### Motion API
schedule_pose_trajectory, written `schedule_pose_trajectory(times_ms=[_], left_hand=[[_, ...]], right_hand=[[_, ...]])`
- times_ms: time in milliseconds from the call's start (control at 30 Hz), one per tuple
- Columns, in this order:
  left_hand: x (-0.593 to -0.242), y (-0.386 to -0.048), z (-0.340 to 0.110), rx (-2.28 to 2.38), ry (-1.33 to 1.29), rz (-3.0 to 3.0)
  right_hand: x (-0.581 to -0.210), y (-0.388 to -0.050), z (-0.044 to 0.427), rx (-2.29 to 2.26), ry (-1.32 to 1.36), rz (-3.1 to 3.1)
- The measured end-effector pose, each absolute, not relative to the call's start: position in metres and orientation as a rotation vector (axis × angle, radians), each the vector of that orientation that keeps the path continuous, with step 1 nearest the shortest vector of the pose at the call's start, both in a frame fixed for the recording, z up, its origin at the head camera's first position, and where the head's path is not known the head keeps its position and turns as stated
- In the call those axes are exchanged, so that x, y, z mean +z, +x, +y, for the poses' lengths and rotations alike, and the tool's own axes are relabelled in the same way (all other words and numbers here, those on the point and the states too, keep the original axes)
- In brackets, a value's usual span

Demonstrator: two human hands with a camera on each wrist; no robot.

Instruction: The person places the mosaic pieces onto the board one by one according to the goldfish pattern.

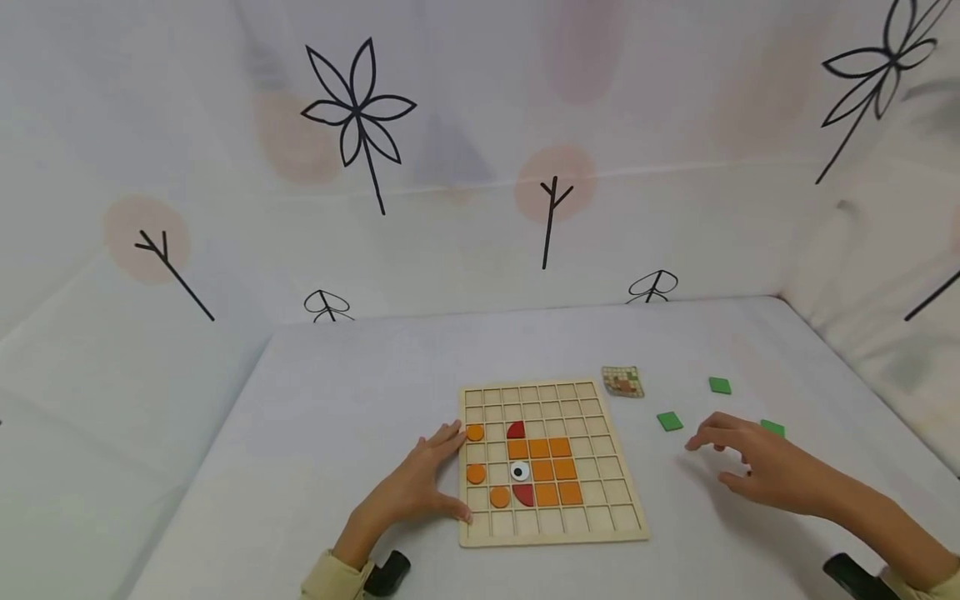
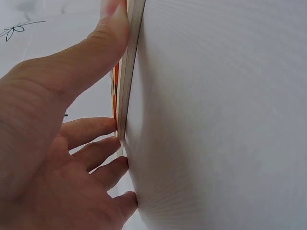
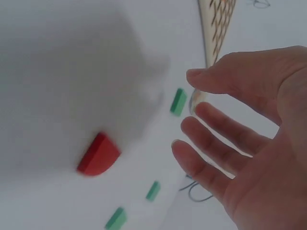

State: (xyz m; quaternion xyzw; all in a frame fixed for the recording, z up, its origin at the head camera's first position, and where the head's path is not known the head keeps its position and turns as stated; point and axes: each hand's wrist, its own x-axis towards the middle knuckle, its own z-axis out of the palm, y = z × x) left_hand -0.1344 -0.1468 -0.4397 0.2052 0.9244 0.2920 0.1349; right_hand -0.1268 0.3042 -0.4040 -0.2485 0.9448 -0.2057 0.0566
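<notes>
A wooden grid board (image 1: 615, 467) lies on the table with orange square tiles (image 1: 543, 471), orange discs (image 1: 476, 474), red quarter-circle pieces (image 1: 523, 495) and an eye disc (image 1: 520, 472) in its cells. Along the board's left edge rests my left hand (image 1: 416, 482), thumb and fingers spread and touching the rim (image 2: 125, 81). To the right of the board, my right hand (image 1: 765, 467) hovers above the table with loosely bent fingers and nothing in its grasp. Below it, the right wrist view shows a loose red quarter-circle piece (image 3: 99, 155), which the hand or arm hides from the head view.
Green square tiles lie loose on the right: one near the board (image 1: 670, 421), one farther back (image 1: 720, 385), and one partly behind my right hand (image 1: 772, 427). A small patterned card (image 1: 622, 382) lies by the board's far right corner. Printed cloth walls (image 1: 465, 242) surround the table.
</notes>
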Motion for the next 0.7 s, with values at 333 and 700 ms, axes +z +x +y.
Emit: schedule_pose_trajectory(times_ms=[333, 700], left_hand=[[-0.439, -0.134, -0.146, 0.865, 0.606, 2.672], [-0.439, -0.134, -0.146, 0.858, 0.588, 2.667]], right_hand=[[-0.425, -0.119, 0.350, -0.526, -0.848, 2.876], [-0.442, -0.114, 0.370, -0.812, -0.889, 2.777]])
